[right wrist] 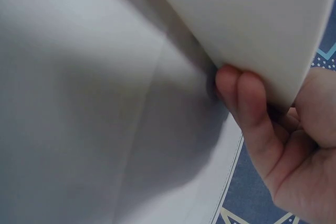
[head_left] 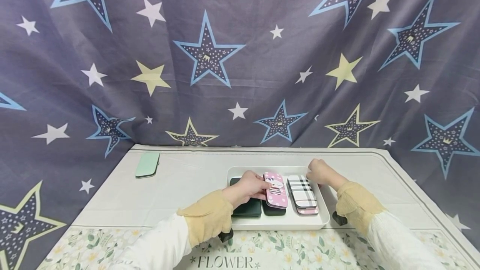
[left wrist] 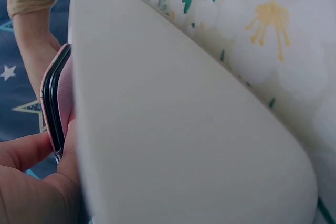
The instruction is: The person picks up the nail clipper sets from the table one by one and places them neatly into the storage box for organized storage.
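My left hand (head_left: 252, 186) pinches a pink polka-dot hard case (head_left: 276, 197) by its left side, over the middle of a white tray (head_left: 279, 226). In the left wrist view, the thumb and fingers lie on either side of the pink case's dark metal rim. Below it a dark case (head_left: 274, 211) partly shows, with a dark green case (head_left: 247, 209) to its left. A plaid case (head_left: 303, 194) sits on another pink case (head_left: 309, 211) at the tray's right. My right hand (head_left: 321, 172) grips the tray's right wall near the far corner, several fingertips outside, as the right wrist view shows.
A mint green case (head_left: 148, 165) lies at the table's far left. The pale mat (head_left: 180, 191) has a floral front strip (head_left: 292, 247). A star-patterned curtain (head_left: 240, 95) hangs behind the table and along both sides.
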### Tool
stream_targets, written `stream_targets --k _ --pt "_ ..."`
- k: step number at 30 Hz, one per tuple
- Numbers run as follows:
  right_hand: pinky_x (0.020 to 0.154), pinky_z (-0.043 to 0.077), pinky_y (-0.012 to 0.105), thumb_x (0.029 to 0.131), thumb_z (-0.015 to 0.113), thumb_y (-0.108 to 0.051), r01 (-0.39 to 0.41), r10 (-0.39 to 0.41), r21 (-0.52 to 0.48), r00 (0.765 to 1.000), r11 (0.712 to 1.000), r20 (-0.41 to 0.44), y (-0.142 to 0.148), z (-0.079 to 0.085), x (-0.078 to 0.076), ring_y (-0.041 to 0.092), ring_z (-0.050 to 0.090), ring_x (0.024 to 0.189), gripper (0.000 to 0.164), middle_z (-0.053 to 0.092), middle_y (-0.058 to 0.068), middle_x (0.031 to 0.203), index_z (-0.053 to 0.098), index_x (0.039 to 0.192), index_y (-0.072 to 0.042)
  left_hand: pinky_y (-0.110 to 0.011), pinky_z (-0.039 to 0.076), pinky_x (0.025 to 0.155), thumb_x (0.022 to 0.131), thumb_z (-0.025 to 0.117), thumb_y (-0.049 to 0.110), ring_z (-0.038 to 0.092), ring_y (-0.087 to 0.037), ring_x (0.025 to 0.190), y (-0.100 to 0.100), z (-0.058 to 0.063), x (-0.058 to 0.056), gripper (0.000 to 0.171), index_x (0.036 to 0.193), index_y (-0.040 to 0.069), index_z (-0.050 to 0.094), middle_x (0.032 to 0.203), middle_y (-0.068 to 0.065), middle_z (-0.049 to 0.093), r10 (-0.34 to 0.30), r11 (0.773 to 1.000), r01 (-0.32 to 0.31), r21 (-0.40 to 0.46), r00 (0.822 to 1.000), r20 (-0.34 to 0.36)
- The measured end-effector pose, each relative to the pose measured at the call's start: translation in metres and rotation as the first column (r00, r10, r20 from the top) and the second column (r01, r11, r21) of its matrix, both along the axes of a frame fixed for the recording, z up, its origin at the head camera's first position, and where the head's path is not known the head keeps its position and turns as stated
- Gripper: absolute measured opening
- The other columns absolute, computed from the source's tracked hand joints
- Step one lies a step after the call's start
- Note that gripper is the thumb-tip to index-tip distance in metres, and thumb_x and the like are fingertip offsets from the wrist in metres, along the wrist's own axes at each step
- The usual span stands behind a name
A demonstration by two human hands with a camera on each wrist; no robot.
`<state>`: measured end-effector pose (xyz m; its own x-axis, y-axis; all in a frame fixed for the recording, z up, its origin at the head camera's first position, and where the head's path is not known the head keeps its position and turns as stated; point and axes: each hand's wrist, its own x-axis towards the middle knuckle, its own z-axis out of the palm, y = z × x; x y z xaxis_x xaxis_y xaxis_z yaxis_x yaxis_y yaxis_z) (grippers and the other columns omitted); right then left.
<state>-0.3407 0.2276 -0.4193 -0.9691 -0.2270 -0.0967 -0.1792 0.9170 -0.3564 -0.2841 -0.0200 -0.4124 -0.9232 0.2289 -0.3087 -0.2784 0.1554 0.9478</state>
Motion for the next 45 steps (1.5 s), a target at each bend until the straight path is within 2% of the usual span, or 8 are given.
stream_targets --k 12,19,25,29,34,37,39,45 --pt "0.040 0.043 0.022 0.082 0.053 -0.003 -0.004 0.004 -0.007 1.000 1.000 0.009 -0.001 0.001 0.001 0.012 0.051 0.041 0.020 0.054 0.004 0.050 0.056 0.062 -0.005 -0.029 0.058 0.055 0.082 0.064 -0.007 0.069 -0.028 0.065 0.007 0.003 0.008 0.009 0.085 -0.013 0.058 0.072 -0.019 0.065 -0.007 0.986 -0.013 -0.166 0.993 -0.121" --pt "0.040 0.043 0.022 0.082 0.053 -0.003 0.000 0.000 -0.007 1.000 1.000 0.000 0.000 -0.001 0.001 0.012 0.050 0.041 0.020 0.054 0.005 0.050 0.058 0.063 -0.005 -0.027 0.056 0.051 0.081 0.065 -0.005 0.069 -0.030 0.061 0.010 0.005 0.009 0.013 0.083 -0.010 0.053 0.070 -0.017 0.060 -0.037 0.962 -0.010 -0.273 0.985 -0.169" --pt "0.039 0.042 0.021 0.081 0.054 -0.003 0.003 -0.003 -0.010 1.000 1.000 -0.001 0.000 -0.001 0.000 0.011 0.050 0.040 0.020 0.054 0.004 0.049 0.056 0.061 -0.005 -0.027 0.055 0.047 0.082 0.066 -0.003 0.067 -0.030 0.053 0.012 0.008 0.007 0.018 0.090 -0.012 0.052 0.069 -0.016 0.059 -0.087 0.931 0.020 -0.365 0.982 -0.169" --pt "0.040 0.042 0.022 0.081 0.054 -0.003 -0.002 0.002 -0.006 1.000 1.000 -0.004 -0.001 0.001 0.001 0.011 0.050 0.041 0.020 0.054 0.004 0.049 0.056 0.062 -0.005 -0.026 0.054 0.045 0.083 0.066 -0.001 0.066 -0.029 0.049 0.014 0.012 0.006 0.019 0.093 -0.011 0.052 0.065 -0.015 0.060 -0.145 0.885 0.050 -0.462 0.974 -0.173" --pt "0.041 0.043 0.022 0.082 0.054 -0.003 -0.002 0.002 -0.004 1.000 1.000 0.001 -0.001 0.001 0.001 0.012 0.051 0.042 0.020 0.055 0.005 0.050 0.057 0.063 -0.005 -0.022 0.052 0.042 0.086 0.065 0.006 0.064 -0.023 0.044 0.016 0.016 0.006 0.024 0.099 -0.011 0.054 0.063 -0.015 0.062 -0.249 0.769 0.069 -0.635 0.948 -0.199" --pt "0.040 0.043 0.022 0.082 0.053 -0.003 -0.001 0.001 -0.007 1.000 1.000 -0.002 -0.001 0.002 0.001 0.012 0.051 0.041 0.021 0.054 0.005 0.050 0.055 0.061 -0.005 -0.022 0.052 0.042 0.087 0.064 0.007 0.064 -0.022 0.044 0.017 0.019 0.007 0.022 0.097 -0.011 0.056 0.063 -0.013 0.061 -0.286 0.720 0.063 -0.691 0.934 -0.212" --pt "0.040 0.043 0.022 0.082 0.054 -0.003 0.001 -0.001 -0.009 1.000 1.000 -0.005 -0.001 0.001 0.000 0.012 0.051 0.041 0.022 0.054 0.005 0.049 0.054 0.060 -0.006 -0.023 0.052 0.043 0.087 0.064 0.007 0.064 -0.021 0.044 0.017 0.021 0.009 0.020 0.095 -0.010 0.058 0.061 -0.011 0.060 -0.292 0.707 0.059 -0.705 0.932 -0.216" --pt "0.039 0.042 0.022 0.081 0.054 -0.003 -0.009 0.009 -0.020 1.000 1.000 -0.017 0.001 0.000 0.000 0.011 0.050 0.040 0.023 0.053 0.004 0.048 0.053 0.059 -0.007 -0.022 0.052 0.043 0.086 0.066 0.008 0.064 -0.021 0.044 0.017 0.024 0.012 0.018 0.090 -0.008 0.058 0.059 -0.010 0.060 -0.288 0.692 0.030 -0.721 0.928 -0.238"
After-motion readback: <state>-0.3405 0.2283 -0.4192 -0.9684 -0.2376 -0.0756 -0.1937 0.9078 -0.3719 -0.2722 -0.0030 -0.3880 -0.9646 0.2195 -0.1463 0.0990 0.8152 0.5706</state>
